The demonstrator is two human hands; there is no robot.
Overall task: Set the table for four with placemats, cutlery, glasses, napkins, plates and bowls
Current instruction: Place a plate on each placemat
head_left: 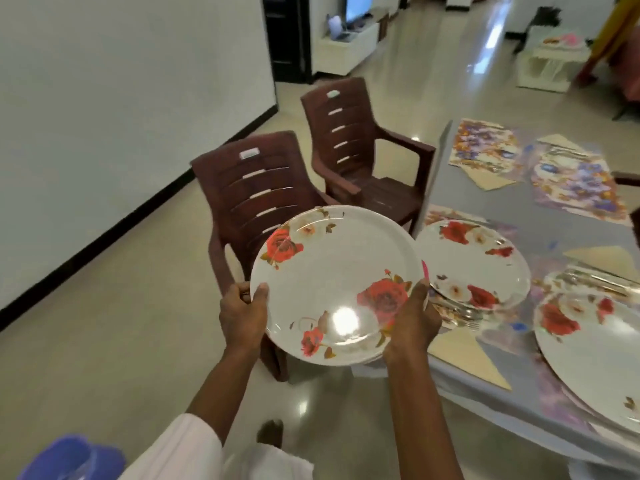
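Observation:
I hold a small stack of white plates with red roses [332,282] in front of me, left of the table. My left hand [244,315] grips the stack's left rim and my right hand [414,318] grips its right rim, thumbs on top. On the grey table [554,233] one matching plate [472,265] lies on a floral placemat at the near left seat, another plate [595,344] lies at the near right. Two far floral placemats [485,147] [578,183] carry cutlery and beige napkins [490,180]. A fork [464,315] and a beige napkin [465,355] lie beside the near-left plate.
Two brown plastic chairs [256,202] [360,147] stand along the table's left side, the nearer one right behind the plates. A blue plastic object [69,459] is at the bottom left. A white wall runs along the left; white furniture stands far back.

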